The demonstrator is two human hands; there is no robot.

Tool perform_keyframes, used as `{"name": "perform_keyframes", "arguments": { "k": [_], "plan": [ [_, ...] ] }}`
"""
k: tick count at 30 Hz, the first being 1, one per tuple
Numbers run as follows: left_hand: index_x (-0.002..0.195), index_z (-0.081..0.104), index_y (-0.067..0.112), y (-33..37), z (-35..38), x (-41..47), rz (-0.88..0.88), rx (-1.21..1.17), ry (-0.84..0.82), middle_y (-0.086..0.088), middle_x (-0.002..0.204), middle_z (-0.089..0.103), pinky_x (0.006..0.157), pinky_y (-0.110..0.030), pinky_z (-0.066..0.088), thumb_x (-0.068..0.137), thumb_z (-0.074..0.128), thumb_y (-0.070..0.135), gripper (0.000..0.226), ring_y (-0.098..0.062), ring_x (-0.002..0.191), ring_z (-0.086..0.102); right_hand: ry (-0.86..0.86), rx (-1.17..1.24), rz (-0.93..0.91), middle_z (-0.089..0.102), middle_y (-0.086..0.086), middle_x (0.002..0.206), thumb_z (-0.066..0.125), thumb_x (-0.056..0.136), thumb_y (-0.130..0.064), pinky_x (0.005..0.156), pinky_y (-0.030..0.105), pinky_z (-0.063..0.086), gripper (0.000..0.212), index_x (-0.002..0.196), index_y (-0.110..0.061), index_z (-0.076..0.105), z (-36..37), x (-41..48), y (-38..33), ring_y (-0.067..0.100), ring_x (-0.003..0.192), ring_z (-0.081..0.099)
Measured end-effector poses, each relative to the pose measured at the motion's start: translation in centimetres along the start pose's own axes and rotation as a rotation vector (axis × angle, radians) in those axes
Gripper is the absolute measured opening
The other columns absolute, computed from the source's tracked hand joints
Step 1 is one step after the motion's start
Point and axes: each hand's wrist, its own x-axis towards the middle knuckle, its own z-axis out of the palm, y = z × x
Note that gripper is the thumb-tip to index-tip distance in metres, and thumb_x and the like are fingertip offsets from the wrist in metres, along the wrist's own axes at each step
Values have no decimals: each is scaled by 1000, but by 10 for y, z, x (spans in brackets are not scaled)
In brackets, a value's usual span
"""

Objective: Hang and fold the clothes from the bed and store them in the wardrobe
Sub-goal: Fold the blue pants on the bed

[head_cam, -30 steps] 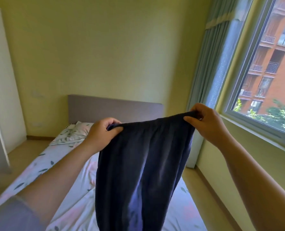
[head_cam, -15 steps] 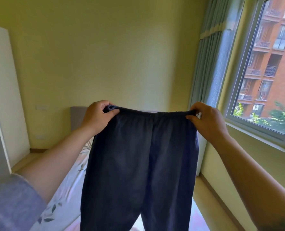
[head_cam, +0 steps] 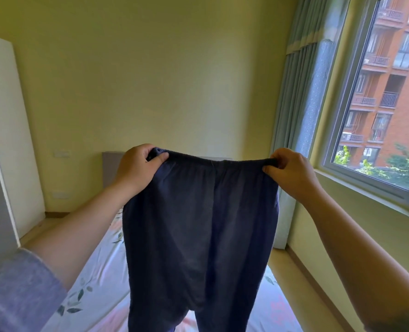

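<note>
- Navy trousers (head_cam: 198, 236) hang over bed (head_cam: 98, 283); you hold them up by the waistband.
- Left hand (head_cam: 136, 168), right hand (head_cam: 292, 171): fingers pinch the waistband corners.
- Fabric looks soft, light, limp; legs will swing. Keep grip at elastic; fold lengthwise.

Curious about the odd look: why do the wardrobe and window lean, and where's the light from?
Head view: the wide-angle lens bends the wardrobe and window near the edges; daylight enters through that window; the trousers, gripped by left hand and right hand, look dark with little detail; the near sleeve is blurred.
</note>
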Motion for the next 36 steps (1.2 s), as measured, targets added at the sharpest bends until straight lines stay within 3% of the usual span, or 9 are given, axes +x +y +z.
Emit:
{"name": "perform_keyframes", "arguments": {
  "k": [6,9,14,17,19,24,28,32,36],
  "plan": [
    [70,59,-1,2,7,-5,-230,-75,-48,-5,65,51,60,-29,33,89,67,32,39,-17,64,45,-359,263,251,57,6,66,79,78,-37,58,24,48,43,78,2,62,-2,-9,4,15,60,54],
    [68,61,9,1,14,-10,-381,-180,-91,-6,70,58,60,-28,35,86,71,31,30,-17,67,51,-319,274,297,58,8,66,78,81,-30,62,27,51,32,73,-3,62,3,-16,13,17,59,55],
    [72,61,13,5,26,-18,-533,-387,-137,-14,80,58,72,-35,40,91,64,32,27,-24,77,53,-180,448,449,68,7,85,74,85,-16,60,22,56,14,95,-9,68,8,-24,15,15,70,64],
    [74,63,15,13,33,-18,-623,-548,-108,-11,79,65,70,-35,50,92,64,29,23,-23,69,62,-247,371,478,70,8,85,76,83,-15,60,18,54,13,95,-8,74,6,-28,12,13,70,66],
    [73,63,14,20,38,-19,-672,-654,-100,-5,68,68,56,-26,53,93,63,24,22,-16,54,65,-389,448,523,71,7,85,76,83,-13,54,15,52,14,95,-7,75,1,-32,6,8,65,66],
    [76,63,13,35,50,-26,-664,-698,-158,-7,73,68,48,-24,51,97,58,23,23,-18,60,65,-624,1225,591,56,4,77,62,87,-14,46,15,48,31,116,-11,72,3,-42,-6,5,44,46],
    [78,63,12,45,52,-25,-671,-751,-146,-7,71,68,45,-23,50,98,56,23,24,-18,59,65,-541,1695,548,66,9,85,55,86,-9,61,21,59,31,114,-6,69,13,-43,-16,13,63,67],
    [74,65,11,50,51,-28,-595,-723,-230,-6,69,70,50,-25,52,97,56,24,28,-16,57,67,-476,1470,357,71,14,98,60,78,6,76,27,60,43,120,-3,64,20,-40,-24,21,83,71],
    [73,68,11,56,49,-35,-520,-691,-325,-9,73,72,57,-28,55,97,58,23,29,-18,63,68,-241,806,127,70,9,73,62,91,1,61,19,54,14,99,-2,73,28,-44,-29,11,61,64]
  ]
}}
